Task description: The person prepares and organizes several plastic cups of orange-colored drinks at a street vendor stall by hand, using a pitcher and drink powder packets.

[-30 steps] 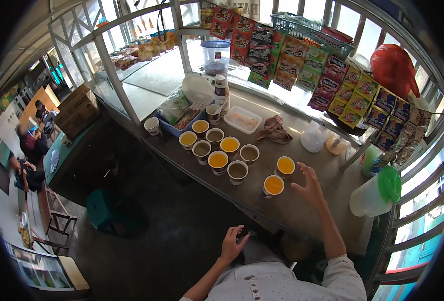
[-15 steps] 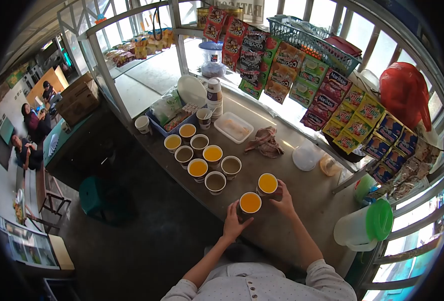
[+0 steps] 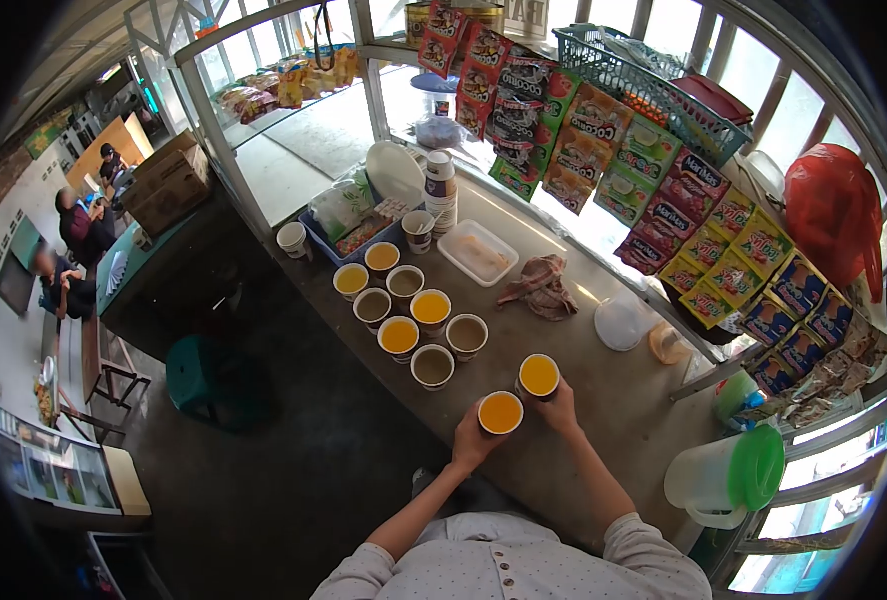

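Observation:
My left hand (image 3: 471, 446) is wrapped round a paper cup of orange drink (image 3: 500, 413) near the front edge of the counter. Just behind it and to the right, a second paper cup of orange drink (image 3: 539, 375) is in my right hand (image 3: 560, 410), fingers closed about its side. Both cups are upright, filled near the rim and close together. To their left stand several more cups in a cluster, some with orange drink (image 3: 398, 336), others with a brownish drink (image 3: 432, 367).
A blue basket (image 3: 343, 255) and a stack of cups (image 3: 442, 205) stand behind the cluster. A white tray (image 3: 477, 253), crumpled cloth (image 3: 541, 288) and clear lid (image 3: 623, 319) lie along the back. A green-lidded pitcher (image 3: 708, 480) stands at right; drink sachets (image 3: 653, 215) hang above.
My fingers have closed more fully round the two cups, which were loosely held before. The view has shifted slightly; the other cups stay where they stood.

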Motion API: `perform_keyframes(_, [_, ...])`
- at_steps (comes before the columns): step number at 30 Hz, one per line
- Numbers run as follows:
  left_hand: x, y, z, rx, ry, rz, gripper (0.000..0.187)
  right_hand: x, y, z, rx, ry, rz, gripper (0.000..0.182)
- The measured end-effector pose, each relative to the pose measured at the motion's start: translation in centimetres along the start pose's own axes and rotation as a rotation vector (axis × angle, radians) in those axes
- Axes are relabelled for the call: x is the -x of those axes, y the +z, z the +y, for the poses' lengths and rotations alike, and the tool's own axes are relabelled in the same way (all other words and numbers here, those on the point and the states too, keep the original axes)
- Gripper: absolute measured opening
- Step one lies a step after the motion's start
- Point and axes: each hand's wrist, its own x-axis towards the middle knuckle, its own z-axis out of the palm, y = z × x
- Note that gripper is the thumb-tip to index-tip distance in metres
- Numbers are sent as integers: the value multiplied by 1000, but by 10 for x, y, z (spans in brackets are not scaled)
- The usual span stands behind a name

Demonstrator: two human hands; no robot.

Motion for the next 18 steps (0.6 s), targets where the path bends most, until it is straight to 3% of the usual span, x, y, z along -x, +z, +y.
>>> perform_keyframes(18, [-4,-29,-10,-7,-70,57,69,-11,16,-16,17,-39,-39,54])
